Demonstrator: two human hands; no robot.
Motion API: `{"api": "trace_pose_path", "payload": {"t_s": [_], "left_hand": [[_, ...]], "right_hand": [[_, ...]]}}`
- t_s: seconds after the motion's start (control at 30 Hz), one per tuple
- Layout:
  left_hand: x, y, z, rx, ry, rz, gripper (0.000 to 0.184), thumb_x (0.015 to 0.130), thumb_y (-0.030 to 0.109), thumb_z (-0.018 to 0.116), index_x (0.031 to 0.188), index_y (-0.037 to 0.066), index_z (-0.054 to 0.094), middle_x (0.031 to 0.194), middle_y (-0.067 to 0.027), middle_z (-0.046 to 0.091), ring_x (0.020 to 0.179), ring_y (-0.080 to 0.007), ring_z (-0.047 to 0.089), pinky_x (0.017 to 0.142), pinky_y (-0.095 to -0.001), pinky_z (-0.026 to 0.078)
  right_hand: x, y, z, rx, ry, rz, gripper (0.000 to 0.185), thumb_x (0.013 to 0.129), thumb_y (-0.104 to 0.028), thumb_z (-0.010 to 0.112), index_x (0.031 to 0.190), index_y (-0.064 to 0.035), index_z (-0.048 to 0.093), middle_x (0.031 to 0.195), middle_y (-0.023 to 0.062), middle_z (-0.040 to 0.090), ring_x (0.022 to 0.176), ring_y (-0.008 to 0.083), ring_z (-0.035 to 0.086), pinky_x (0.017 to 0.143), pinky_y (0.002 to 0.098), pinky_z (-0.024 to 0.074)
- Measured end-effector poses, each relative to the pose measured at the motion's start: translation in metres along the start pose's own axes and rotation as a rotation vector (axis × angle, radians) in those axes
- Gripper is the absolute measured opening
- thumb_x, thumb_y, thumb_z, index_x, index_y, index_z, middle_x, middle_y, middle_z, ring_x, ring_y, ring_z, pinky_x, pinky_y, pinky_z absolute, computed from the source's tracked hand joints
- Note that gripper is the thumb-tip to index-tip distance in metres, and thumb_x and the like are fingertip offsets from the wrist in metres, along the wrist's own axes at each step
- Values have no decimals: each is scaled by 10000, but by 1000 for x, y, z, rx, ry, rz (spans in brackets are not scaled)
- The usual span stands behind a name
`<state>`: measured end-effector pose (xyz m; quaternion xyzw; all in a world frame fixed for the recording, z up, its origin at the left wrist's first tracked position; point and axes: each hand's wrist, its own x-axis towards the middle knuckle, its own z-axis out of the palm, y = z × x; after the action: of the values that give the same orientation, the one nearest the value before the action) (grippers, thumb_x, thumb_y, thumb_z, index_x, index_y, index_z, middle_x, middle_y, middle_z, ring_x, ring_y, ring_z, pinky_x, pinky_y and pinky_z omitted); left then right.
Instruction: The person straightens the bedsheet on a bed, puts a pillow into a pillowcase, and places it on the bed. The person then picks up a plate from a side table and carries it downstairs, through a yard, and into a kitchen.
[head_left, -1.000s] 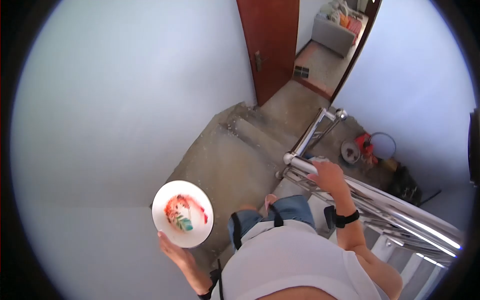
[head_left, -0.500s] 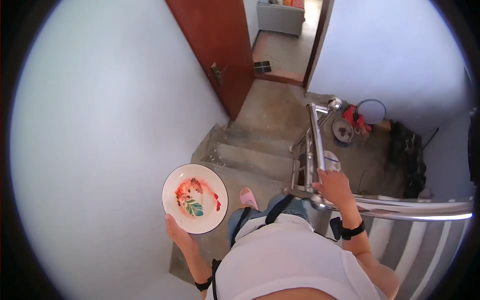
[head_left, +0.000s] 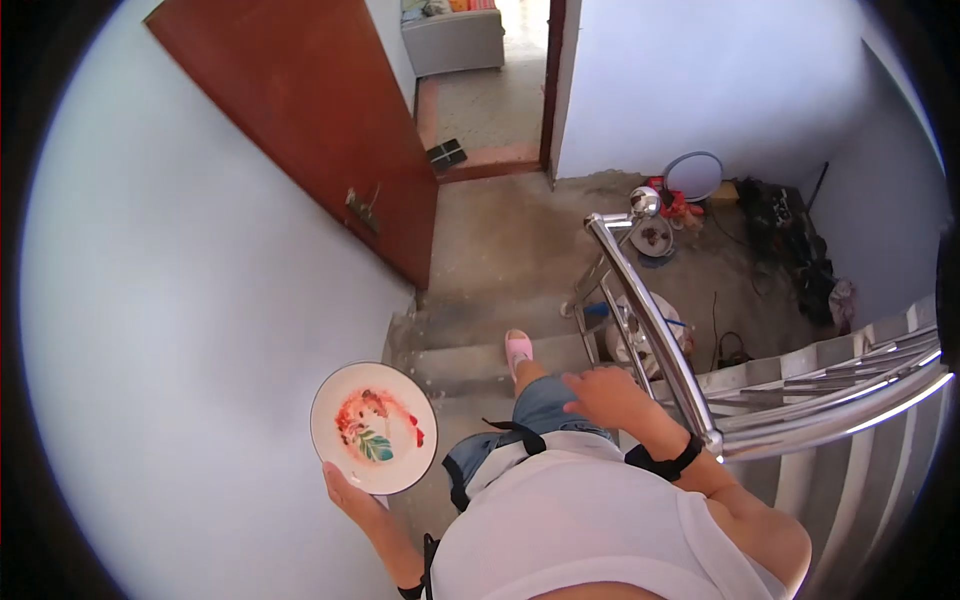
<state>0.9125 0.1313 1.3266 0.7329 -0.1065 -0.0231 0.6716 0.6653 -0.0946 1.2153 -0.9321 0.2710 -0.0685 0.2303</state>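
My left hand grips the lower rim of a white plate with a dark edge. The plate carries a green leaf pattern and red smears of food, and is held roughly level beside the wall. Most of my left fingers are hidden underneath it. My right hand is off the shiny metal handrail, just to its left and above my thigh. Its fingers are apart and nothing is in them. A pink slipper is on my foot on the concrete steps.
A red-brown door stands ajar at the foot of the stairs, with a grey sofa beyond the doorway. Past the railing, a bowl, a round-framed item and dark bundles lie on the floor. A white wall runs along my left.
My right hand has let go of the handrail and moved left. I have come further down the steps, so the door and railing appear closer. The plate stays in my left hand.
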Motion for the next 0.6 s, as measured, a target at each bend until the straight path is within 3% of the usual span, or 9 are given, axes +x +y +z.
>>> {"api": "trace_pose_path", "payload": {"t_s": [0.07,0.2,0.27,0.4,0.47,0.6], "left_hand": [[10,-12,-5,-101,-18,52,471,946,322,383,1193,-71,460,1171,-154,519,1034,-220,527,893,-320,409],[17,-21,-10,-271,-133,83,488,947,337,376,1209,-68,448,1184,-155,512,1062,-231,517,913,-326,404],[12,-17,-13,-339,-183,69,499,947,344,371,1223,-67,434,1203,-161,498,1080,-241,508,919,-333,409],[-6,12,-16,-374,-300,66,511,947,352,370,1228,-70,425,1217,-167,483,1088,-246,506,911,-337,418],[9,7,-15,-348,-246,-58,526,945,368,373,1231,-71,418,1222,-167,476,1094,-244,502,920,-338,406],[23,0,-12,-318,-313,-41,540,940,385,379,1224,-72,422,1217,-169,480,1097,-244,500,923,-339,399]], "right_hand": [[12,-3,-5,34,-67,-9,343,790,-340,606,982,-64,539,773,141,628,722,351,613,613,420,467],[19,-20,0,57,17,56,401,794,-371,597,1054,-69,550,787,116,618,774,307,610,648,412,469],[11,-27,-12,-154,139,-11,391,780,-373,605,1002,-55,555,755,125,611,742,308,613,620,426,466],[-8,-50,-55,-136,98,81,373,770,-368,610,948,-46,553,727,128,606,713,314,616,603,438,463],[10,-57,-49,-121,115,-37,313,732,-347,645,819,-49,601,682,133,614,694,336,621,578,423,467],[10,-67,-49,-121,34,43,305,732,-347,654,835,-64,605,699,126,619,713,321,625,606,423,479]]}}
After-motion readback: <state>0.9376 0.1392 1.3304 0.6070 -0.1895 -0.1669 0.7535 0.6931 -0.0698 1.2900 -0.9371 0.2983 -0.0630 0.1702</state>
